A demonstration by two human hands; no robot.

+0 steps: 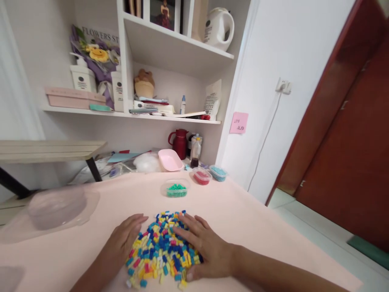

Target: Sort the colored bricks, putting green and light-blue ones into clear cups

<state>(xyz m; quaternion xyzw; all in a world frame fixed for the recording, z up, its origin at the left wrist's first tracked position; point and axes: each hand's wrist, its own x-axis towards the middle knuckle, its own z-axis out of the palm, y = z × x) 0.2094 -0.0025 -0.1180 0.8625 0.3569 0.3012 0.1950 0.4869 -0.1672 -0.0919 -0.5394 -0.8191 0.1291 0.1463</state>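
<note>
A heap of small toy bricks (164,243) in blue, yellow, teal, white and pink is spread on the pink tablecloth (237,215). My left hand (126,235) rests along the heap's left edge, its fingers stretched out and close together. Over the right side of the heap lies my right hand (206,247), palm down with fingers spread, covering some bricks. Neither hand grips anything. Beyond the heap stands a clear tub of green bricks (176,190). Farther back are a tub of red pieces (202,177) and a tub of light blue pieces (218,173).
At the left sits a large clear plastic container (57,207). A pink basin (170,160), a dark red jug (180,144) and a bottle of dark liquid (196,153) stand behind the cloth. White shelves (179,44) rise above; a wooden stand (48,151) is at the left.
</note>
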